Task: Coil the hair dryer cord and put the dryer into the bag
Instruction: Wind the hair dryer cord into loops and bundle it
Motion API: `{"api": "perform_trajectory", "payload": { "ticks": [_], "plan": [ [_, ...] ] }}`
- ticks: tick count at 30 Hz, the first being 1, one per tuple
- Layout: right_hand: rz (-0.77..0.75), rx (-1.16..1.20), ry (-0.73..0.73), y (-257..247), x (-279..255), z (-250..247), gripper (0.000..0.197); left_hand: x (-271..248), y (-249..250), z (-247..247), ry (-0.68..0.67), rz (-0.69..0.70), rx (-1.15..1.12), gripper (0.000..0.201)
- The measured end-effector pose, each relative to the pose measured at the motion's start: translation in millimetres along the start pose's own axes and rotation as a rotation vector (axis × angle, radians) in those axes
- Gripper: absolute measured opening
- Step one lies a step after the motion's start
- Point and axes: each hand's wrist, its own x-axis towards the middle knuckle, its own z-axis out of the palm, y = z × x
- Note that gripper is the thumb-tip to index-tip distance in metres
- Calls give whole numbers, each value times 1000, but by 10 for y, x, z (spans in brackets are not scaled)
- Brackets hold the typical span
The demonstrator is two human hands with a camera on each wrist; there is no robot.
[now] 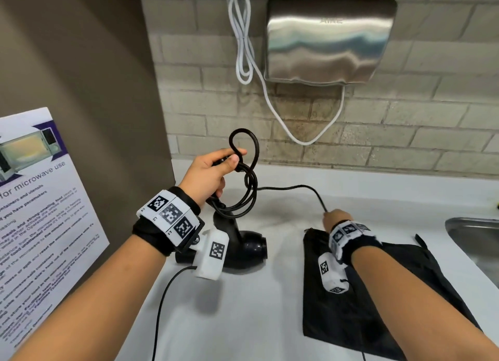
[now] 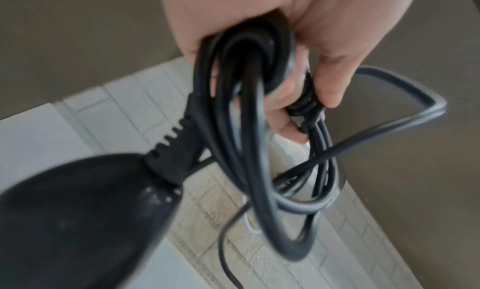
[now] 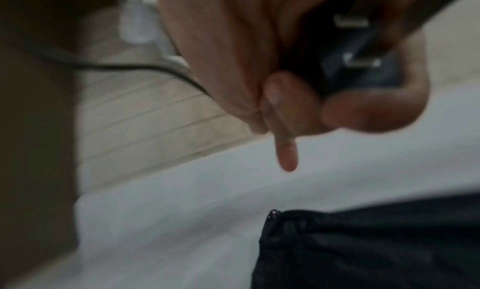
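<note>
A black hair dryer (image 1: 243,250) hangs low over the white counter, under my left wrist; its rear end (image 2: 85,211) fills the left wrist view. My left hand (image 1: 213,171) grips several loops of its black cord (image 1: 249,187), raised above the dryer; the loops (image 2: 249,129) hang from my fingers (image 2: 330,67). One strand of cord (image 1: 297,189) runs right to my right hand (image 1: 336,218), which holds the black plug (image 3: 358,53) with its two metal prongs showing. A flat black bag (image 1: 378,301) lies on the counter under my right forearm; its zipper corner (image 3: 275,214) shows below the hand.
A steel hand dryer (image 1: 329,39) with a white cable (image 1: 243,52) hangs on the brick-tile wall behind. A steel sink (image 1: 475,241) is at the right edge. A microwave-use poster (image 1: 40,220) leans at the left. White counter (image 1: 243,320) lies between dryer and bag.
</note>
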Motion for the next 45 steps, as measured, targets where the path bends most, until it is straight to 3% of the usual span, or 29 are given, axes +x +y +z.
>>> {"api": "perform_trajectory", "payload": {
  "ticks": [3, 5, 7, 10, 13, 19, 22, 25, 29, 33, 35, 37, 39, 40, 43, 45],
  "plan": [
    [-39, 362, 80, -32, 70, -51, 37, 9, -2, 14, -8, -4, -1, 18],
    [-235, 494, 154, -214, -28, -77, 47, 25, 2, 39, -9, -7, -7, 19],
    [-498, 570, 126, -433, -210, -114, 48, 38, 7, 63, -1, -3, -12, 19],
    [-797, 672, -195, -744, -545, -160, 48, 47, 1, 81, -1, 14, 5, 18],
    [-912, 606, -453, -926, -710, -78, 46, 50, -4, 72, 0, 37, 28, 18],
    [-987, 762, -395, -1054, -880, -79, 19, 51, -24, 50, -44, 37, 50, 18],
    [-1058, 829, -414, -1049, -905, -68, 22, 57, -25, 31, -43, 24, 41, 18],
    [-1033, 765, -359, -1058, -814, 18, 16, 48, -20, 27, -36, 5, 15, 16],
    [-887, 764, -184, -1038, -606, 107, 34, 36, -2, 9, -24, -32, -15, 16],
    [-633, 729, 32, -824, -273, 111, 22, -23, 2, -3, -102, -65, -21, 13],
    [-510, 697, 60, -729, -115, 91, 20, -36, 3, 4, -130, -59, -5, 17],
    [-485, 521, 33, -684, -40, 28, 17, -24, 8, 9, -119, -64, -4, 20],
    [-508, 350, 26, -697, -100, -98, 22, -8, 17, 11, -95, -70, -1, 21],
    [-541, 375, 68, -717, -154, -180, 29, -4, 17, 10, -85, -67, 8, 20],
    [-746, 803, 202, -837, -527, -421, 28, 7, 9, 28, -72, -39, 56, 16],
    [-897, 998, 191, -930, -818, -502, 22, 18, 6, 49, -69, -4, 123, 15]
  ]
}}
